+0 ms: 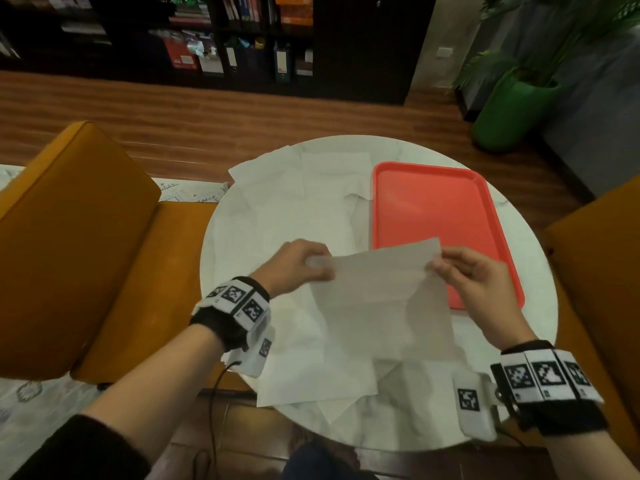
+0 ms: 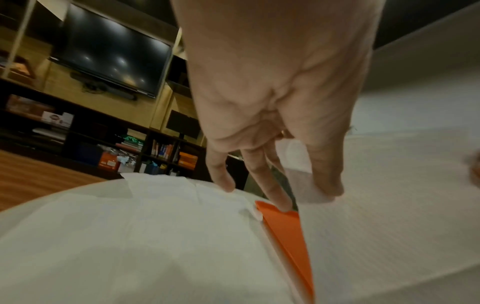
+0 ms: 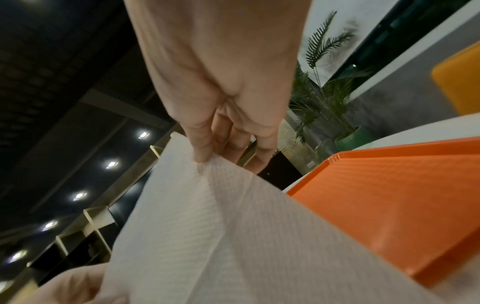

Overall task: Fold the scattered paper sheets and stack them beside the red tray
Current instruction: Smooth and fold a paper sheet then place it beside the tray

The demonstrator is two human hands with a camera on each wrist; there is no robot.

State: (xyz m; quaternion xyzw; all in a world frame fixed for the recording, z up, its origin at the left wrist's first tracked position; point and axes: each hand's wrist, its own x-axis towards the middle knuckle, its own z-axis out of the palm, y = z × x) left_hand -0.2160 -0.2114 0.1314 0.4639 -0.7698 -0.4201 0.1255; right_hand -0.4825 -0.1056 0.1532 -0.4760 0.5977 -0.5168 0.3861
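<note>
Head view: white, creased paper sheet (image 1: 381, 296) hangs between both hands.

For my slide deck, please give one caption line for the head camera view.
Both hands, left hand and right hand, hold a paper sheet lifted above a round white table, beside a red tray.

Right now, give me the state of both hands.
Left hand: pinches the left corner of the lifted paper sheet.
Right hand: pinches the same sheet's right corner, above the red tray.
</note>
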